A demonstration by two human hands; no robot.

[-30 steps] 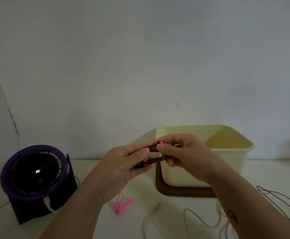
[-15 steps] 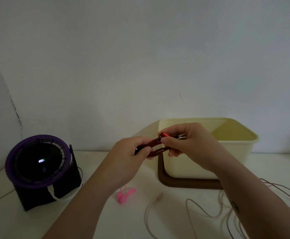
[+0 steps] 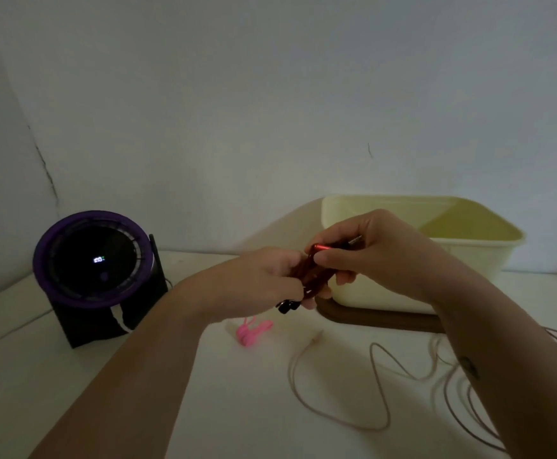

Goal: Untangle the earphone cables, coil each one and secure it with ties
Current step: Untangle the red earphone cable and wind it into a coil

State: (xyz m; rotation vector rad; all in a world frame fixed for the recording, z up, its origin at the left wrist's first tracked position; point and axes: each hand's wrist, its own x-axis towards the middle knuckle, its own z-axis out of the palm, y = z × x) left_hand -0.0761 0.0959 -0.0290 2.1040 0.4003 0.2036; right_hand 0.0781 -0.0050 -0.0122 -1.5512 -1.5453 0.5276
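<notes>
A red cable (image 3: 315, 276) is held above the table (image 3: 72, 392), just in front of the tub (image 3: 469, 260). Its left side is gripped by the curled fingers of the left hand (image 3: 263, 279), and its plug end is pinched between the thumb and fingers of the right hand (image 3: 379, 256). Black earbuds (image 3: 287, 306) hang below. The loops are best laid flat and even, and the grip not loosened until a pink tie (image 3: 254, 331), lying beneath, is wrapped round. A beige cable (image 3: 379, 385) lies uncoiled to the right.
</notes>
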